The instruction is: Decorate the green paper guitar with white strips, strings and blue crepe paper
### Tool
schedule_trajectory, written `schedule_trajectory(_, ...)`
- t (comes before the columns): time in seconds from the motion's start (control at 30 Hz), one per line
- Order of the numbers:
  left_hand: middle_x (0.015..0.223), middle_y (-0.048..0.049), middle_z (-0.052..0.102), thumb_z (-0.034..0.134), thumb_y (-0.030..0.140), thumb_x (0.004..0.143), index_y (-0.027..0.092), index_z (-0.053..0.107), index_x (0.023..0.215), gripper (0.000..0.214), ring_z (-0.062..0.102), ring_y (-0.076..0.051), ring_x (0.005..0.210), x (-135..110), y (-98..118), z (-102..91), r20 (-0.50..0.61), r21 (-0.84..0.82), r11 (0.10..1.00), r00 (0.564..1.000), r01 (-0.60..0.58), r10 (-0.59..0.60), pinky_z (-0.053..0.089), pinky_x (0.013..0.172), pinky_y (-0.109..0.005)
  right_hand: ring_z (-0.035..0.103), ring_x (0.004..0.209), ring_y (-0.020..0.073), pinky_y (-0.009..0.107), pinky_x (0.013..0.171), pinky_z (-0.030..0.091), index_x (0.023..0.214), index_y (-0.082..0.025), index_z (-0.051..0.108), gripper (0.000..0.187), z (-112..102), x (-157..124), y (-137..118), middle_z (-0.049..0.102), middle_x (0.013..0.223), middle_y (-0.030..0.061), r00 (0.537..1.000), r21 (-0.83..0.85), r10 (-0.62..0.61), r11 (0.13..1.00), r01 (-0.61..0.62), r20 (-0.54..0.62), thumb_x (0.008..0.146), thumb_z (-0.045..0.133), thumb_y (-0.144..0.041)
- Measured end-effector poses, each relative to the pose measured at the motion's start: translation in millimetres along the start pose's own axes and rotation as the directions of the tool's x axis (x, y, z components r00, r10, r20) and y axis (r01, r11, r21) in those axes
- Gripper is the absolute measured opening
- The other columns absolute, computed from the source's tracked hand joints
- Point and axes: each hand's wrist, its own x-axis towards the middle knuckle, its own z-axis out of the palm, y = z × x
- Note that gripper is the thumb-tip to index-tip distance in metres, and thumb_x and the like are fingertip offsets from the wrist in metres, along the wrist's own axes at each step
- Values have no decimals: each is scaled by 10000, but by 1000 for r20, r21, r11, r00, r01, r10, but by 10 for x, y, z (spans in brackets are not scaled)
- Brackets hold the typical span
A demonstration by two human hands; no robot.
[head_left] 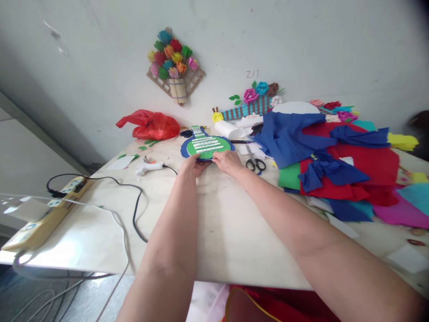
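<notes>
A paper craft guitar [208, 146] with a blue rim, a green face and white strips across it lies near the far part of the table, its neck pointing away from me. My left hand [192, 166] grips the near edge of the guitar, thumb on top and fingers partly underneath. At the same edge, a little to the right, my right hand [228, 161] pinches the rim. Black-handled scissors [255, 163] lie just right of my right hand. To the left rests a white glue gun [149, 167] with a black cord.
Blue, red and green paper sheets [348, 156] are heaped on the right. A red plastic bag [154, 125] sits at the back left. A yellow power strip [50, 214] with loose cables lies along the table's left edge. Paper flowers [172, 53] hang on the wall.
</notes>
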Motion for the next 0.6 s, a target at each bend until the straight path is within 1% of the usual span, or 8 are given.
schedule_trajectory(0.13,854,-120,633,390,99,829,131,516,1110,310,630,-235,838,-19,-7,23,-18,-13,1000,1000,-5,5,533,722,-390,594,769,218,321,653,404,931,-206,650,271,-50,-8,-29,662,816,93,1000,-17,-1,1000,1,26,842,417,-309)
schedule_trajectory(0.27,861,-107,635,381,62,814,155,517,1110,339,626,-231,854,-32,-19,37,-1,-5,1000,1000,-23,23,534,732,-389,595,793,243,347,677,411,945,-186,648,268,-107,-7,-72,652,844,128,998,-17,6,1000,-5,55,837,416,-267)
schedule_trajectory(0.4,849,-106,632,375,48,810,155,507,1123,356,625,-228,856,-33,-29,47,-17,32,999,999,-43,44,534,736,-379,594,820,258,360,694,415,959,-169,644,263,-137,10,-114,645,873,151,997,-19,29,999,-28,71,816,428,-214)
schedule_trajectory(0.5,851,-111,633,381,35,803,141,511,1119,357,629,-227,841,-26,-36,58,-27,24,998,998,-53,54,535,731,-376,594,827,261,363,692,422,950,-159,650,271,-152,26,-145,644,882,157,996,-24,46,999,-44,78,800,426,-178)
schedule_trajectory(0.6,856,-105,639,403,32,798,150,516,1114,356,638,-216,810,-10,-44,65,-54,6,999,997,-50,50,538,719,-365,594,834,256,355,692,431,927,-160,663,268,-163,36,-173,649,882,154,992,-10,92,996,-91,92,783,437,-159)
